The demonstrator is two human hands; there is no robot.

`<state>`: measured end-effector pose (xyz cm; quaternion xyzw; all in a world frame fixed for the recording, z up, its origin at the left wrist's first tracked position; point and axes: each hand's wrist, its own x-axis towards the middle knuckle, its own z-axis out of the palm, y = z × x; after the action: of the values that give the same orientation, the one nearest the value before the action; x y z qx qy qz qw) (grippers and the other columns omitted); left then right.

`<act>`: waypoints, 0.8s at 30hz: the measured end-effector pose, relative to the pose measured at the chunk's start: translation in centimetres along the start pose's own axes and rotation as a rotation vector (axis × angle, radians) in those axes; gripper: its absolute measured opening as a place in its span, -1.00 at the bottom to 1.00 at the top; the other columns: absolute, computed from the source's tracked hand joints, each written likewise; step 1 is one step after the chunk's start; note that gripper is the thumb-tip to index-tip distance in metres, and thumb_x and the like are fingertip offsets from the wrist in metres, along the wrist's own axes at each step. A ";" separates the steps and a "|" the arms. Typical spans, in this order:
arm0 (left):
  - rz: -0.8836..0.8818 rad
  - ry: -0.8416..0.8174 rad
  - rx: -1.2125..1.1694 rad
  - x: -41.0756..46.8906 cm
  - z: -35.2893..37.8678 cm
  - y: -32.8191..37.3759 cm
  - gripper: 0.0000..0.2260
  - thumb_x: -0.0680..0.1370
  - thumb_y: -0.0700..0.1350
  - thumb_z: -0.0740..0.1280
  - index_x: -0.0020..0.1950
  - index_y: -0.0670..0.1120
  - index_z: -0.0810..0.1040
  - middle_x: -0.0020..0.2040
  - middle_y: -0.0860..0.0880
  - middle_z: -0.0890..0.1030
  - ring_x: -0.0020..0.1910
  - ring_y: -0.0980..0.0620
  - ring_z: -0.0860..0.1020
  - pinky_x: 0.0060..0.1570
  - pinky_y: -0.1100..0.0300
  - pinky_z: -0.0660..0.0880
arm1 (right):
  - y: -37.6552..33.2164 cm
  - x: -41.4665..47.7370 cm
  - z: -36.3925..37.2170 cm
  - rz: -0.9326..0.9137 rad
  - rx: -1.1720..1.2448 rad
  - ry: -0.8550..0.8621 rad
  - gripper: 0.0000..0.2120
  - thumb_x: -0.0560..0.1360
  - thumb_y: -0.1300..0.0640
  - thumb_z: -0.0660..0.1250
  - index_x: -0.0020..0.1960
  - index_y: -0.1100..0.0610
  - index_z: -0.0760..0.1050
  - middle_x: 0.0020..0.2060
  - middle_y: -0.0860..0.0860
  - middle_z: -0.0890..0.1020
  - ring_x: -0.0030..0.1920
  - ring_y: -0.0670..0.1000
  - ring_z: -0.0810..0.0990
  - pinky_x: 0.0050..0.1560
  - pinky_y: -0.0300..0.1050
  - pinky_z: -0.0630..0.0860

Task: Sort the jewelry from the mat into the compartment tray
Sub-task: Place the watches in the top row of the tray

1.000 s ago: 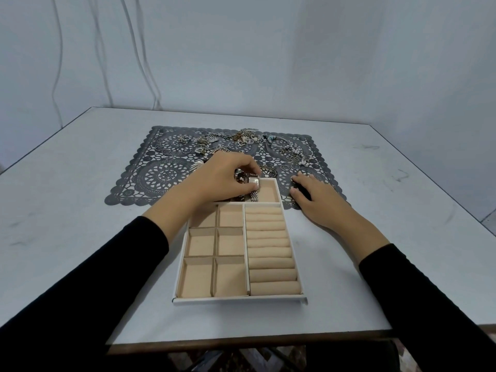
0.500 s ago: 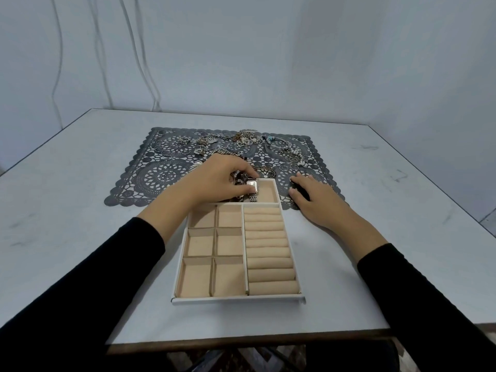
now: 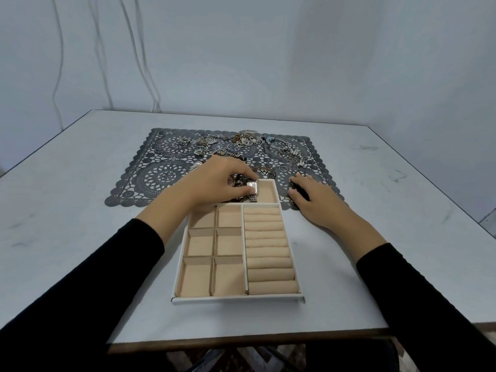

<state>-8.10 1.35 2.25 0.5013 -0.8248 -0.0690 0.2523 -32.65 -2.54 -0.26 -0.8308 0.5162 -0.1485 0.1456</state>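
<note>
Jewelry (image 3: pixel 241 142) lies tangled, pieces hard to tell apart, along the far side of your grey lace mat (image 3: pixel 161 178). Your left hand (image 3: pixel 214 181) hides the far-left corner of the tray (image 3: pixel 236 299), pinching a square-faced metal watch (image 3: pixel 252 187) in its far compartment; your right hand (image 3: pixel 316 202) rests flat beside it.

White table (image 3: pixel 80 210) before grey wall (image 3: pixel 295 49)

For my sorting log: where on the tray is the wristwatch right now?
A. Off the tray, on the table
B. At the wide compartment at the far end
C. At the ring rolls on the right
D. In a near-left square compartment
B: the left hand grips the wristwatch at the wide far compartment of the tray.
</note>
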 end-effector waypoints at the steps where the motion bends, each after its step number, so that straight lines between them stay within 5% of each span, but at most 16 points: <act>1: 0.002 0.006 -0.001 -0.1 0.0 0.0 -0.75 0.52 0.03 0.43 0.17 0.02 0.64 0.11 0.11 0.65 0.01 0.24 0.55 -0.01 0.43 0.40 | 0.1 0.1 0.0 0.005 0.004 -0.008 -0.56 0.64 -0.01 0.11 0.47 0.10 0.27 0.47 0.03 0.29 0.47 0.09 0.23 0.41 -0.04 0.19; 5: -0.032 0.074 0.002 -0.4 -0.4 -0.2 -0.78 0.56 -0.02 0.38 0.18 -0.02 0.65 0.12 0.07 0.66 0.07 0.17 0.58 0.07 0.32 0.47 | 0.4 0.1 -0.2 0.012 0.015 -0.018 -0.56 0.63 -0.03 0.12 0.47 0.06 0.29 0.48 -0.01 0.29 0.47 0.08 0.25 0.41 -0.06 0.20; 8: -0.136 0.174 -0.031 -0.9 -1.1 -0.6 -0.78 0.59 -0.06 0.33 0.20 -0.04 0.63 0.09 0.06 0.66 0.05 0.15 0.57 0.09 0.33 0.47 | 0.5 0.1 -0.6 0.007 0.061 0.047 -0.66 0.62 0.01 0.17 0.35 0.06 0.43 0.27 0.01 0.54 0.27 0.04 0.47 0.16 -0.19 0.33; 12: -0.280 0.291 -0.074 -1.6 -2.1 -1.9 -0.76 0.63 -0.05 0.26 0.26 -0.04 0.59 0.15 0.03 0.63 0.06 0.01 0.58 0.14 0.06 0.50 | 0.7 0.8 -0.9 -0.008 0.122 0.169 -0.72 0.60 0.08 0.20 0.28 0.08 0.51 0.16 -0.01 0.61 0.17 0.00 0.51 0.09 -0.27 0.32; 15: -0.356 0.333 -0.089 -1.9 -2.4 -3.6 -0.74 0.65 -0.05 0.22 0.29 -0.02 0.57 0.20 0.03 0.60 0.15 0.09 0.50 0.15 0.14 0.39 | 0.8 1.7 -1.0 -0.022 0.143 0.240 -0.73 0.59 0.11 0.22 0.25 0.12 0.54 0.16 0.03 0.61 0.19 0.00 0.51 0.08 -0.34 0.27; 21: -0.421 0.222 -0.075 -1.8 -2.2 -8.0 -0.73 0.64 -0.01 0.22 0.31 0.05 0.54 0.29 -0.01 0.58 0.21 0.03 0.51 0.22 0.06 0.41 | 0.9 4.2 -0.4 -0.055 0.208 0.268 -0.75 0.55 0.10 0.31 0.22 0.07 0.56 0.13 -0.01 0.62 0.15 -0.03 0.54 0.19 -0.21 0.40; 24: -0.355 0.171 -0.077 -1.5 -2.1 -8.7 -0.74 0.62 -0.03 0.28 0.30 0.06 0.56 0.28 0.05 0.58 0.24 0.08 0.51 0.26 0.09 0.41 | 0.6 5.5 -0.3 -0.066 0.238 0.233 -0.75 0.53 0.05 0.34 0.20 0.01 0.58 0.08 -0.07 0.63 0.03 -0.13 0.52 0.01 -0.39 0.37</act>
<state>0.37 -1.36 0.32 0.6328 -0.6959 -0.1010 0.3242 -30.97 -7.78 0.32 -0.8014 0.4809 -0.3086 0.1769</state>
